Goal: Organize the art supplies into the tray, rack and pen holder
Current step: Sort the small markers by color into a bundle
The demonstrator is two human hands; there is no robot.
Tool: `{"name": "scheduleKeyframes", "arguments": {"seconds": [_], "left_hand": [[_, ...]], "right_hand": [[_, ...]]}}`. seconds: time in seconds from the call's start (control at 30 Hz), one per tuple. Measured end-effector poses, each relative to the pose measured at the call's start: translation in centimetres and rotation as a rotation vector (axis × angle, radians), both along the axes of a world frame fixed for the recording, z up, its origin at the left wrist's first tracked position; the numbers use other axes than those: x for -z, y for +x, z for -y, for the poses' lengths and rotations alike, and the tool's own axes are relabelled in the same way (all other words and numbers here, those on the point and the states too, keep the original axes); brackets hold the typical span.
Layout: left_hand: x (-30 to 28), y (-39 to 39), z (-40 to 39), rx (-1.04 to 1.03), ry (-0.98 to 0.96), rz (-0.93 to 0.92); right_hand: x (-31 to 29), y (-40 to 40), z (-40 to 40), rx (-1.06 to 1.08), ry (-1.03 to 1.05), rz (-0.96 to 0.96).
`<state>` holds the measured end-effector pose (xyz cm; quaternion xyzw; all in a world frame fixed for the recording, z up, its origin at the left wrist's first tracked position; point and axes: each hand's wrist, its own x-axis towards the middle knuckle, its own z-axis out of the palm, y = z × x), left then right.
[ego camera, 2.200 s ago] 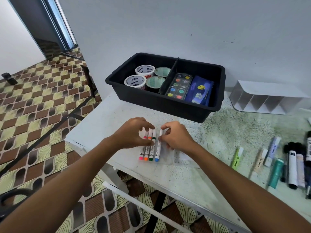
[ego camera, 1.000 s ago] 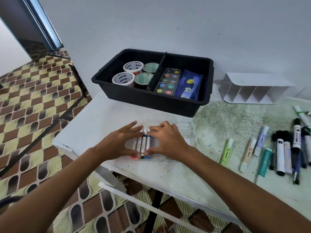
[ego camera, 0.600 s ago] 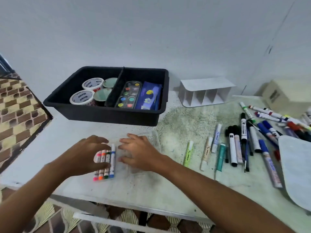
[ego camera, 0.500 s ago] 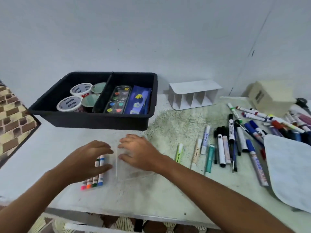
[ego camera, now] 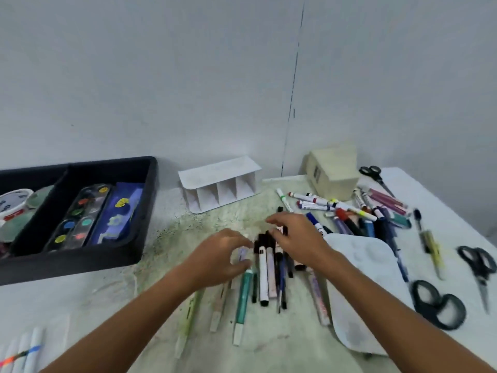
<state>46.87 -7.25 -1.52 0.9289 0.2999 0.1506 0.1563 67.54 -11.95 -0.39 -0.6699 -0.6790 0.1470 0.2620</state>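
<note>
Black-capped markers [ego camera: 265, 267] btwn both grips, left hand [ego camera: 220, 255] & right hand [ego camera: 295, 242] curled over them (hold unclear, blurry).

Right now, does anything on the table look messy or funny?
Yes. The white slotted rack lies tipped on its side with empty slots, and loose markers and pens lie scattered across the table instead of being stored.

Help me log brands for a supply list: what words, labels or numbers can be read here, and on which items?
None can be read.
Tape roll: dark print on the white face, blurred.
Beige box: dark label on its side, too small.
Markers and pens: printing on barrels, smeared by motion.
Blue pouch: only yellow and pale pictures, no words.
</note>
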Motion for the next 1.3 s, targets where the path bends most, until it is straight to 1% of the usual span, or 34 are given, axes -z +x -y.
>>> {"name": "scheduleKeyframes", "arguments": {"seconds": [0.1, 0.23, 0.27, 0.33, 0.4, 0.47, 0.57, 0.67, 0.73, 0.77, 0.83, 0.9, 0.97, 1.03, 1.07, 1.1, 1.17, 1.23, 1.3], "left_hand": [[0.1, 5.6, -1.7, -0.061, -0.050, 0.073], [0.1, 11.3, -4.7, -0.211, -0.146, 0.148], [0.0, 12.4, -5.4, -0.257, -0.177, 0.165], [0.2, 14.4, -6.7, -0.352, -0.243, 0.176], [0.6, 15.8, -7.9, -0.442, -0.278, 0.147], [1.2, 17.1, -8.6, -0.508, -0.265, 0.094], [1.5, 18.4, -8.8, -0.584, -0.216, -0.013], [1.8, 19.3, -9.1, -0.647, -0.193, -0.080], [1.8, 19.5, -9.3, -0.675, -0.213, -0.060], [1.8, 19.6, -9.3, -0.686, -0.228, -0.026], [1.3, 19.6, -9.3, -0.700, -0.277, 0.107], [0.6, 19.4, -9.2, -0.673, -0.341, 0.302], [-0.1, 18.9, -9.0, -0.603, -0.437, 0.498], [-0.9, 18.3, -8.6, -0.467, -0.587, 0.629], [-1.1, 18.0, -8.2, -0.392, -0.663, 0.662], [-1.4, 17.8, -7.8, -0.323, -0.736, 0.688], [-1.9, 17.7, -6.8, -0.243, -0.898, 0.751], [-2.1, 17.8, -5.9, -0.222, -1.023, 0.802], [-2.1, 17.9, -5.0, -0.234, -1.080, 0.823]], "right_hand": [[-0.4, 5.4, 0.2, 0.152, -0.015, 0.015], [-0.3, 10.6, -0.7, 0.302, -0.035, 0.060], [-0.3, 11.3, -1.1, 0.322, -0.044, 0.097], [0.1, 12.3, -2.2, 0.339, -0.054, 0.235], [0.4, 12.7, -3.2, 0.324, -0.055, 0.392], [0.7, 12.8, -3.9, 0.304, -0.082, 0.484], [1.0, 13.0, -4.5, 0.301, -0.116, 0.545], [1.4, 13.3, -5.0, 0.300, -0.093, 0.524], [1.7, 13.7, -5.0, 0.303, -0.062, 0.446], [1.8, 14.0, -5.0, 0.308, -0.039, 0.376], [1.6, 14.2, -4.7, 0.314, 0.013, 0.178], [0.8, 14.1, -4.3, 0.313, 0.104, -0.106], [-0.4, 13.6, -3.9, 0.322, 0.168, -0.431], [-1.9, 13.2, -3.9, 0.294, 0.166, -0.712], [-2.6, 13.1, -4.1, 0.265, 0.146, -0.811], [-3.2, 13.1, -4.4, 0.239, 0.119, -0.863], [-3.9, 12.8, -5.1, 0.224, 0.085, -0.865], [-4.1, 12.4, -5.6, 0.235, 0.087, -0.861], [-4.0, 12.0, -5.7, 0.231, 0.066, -0.885]]}}
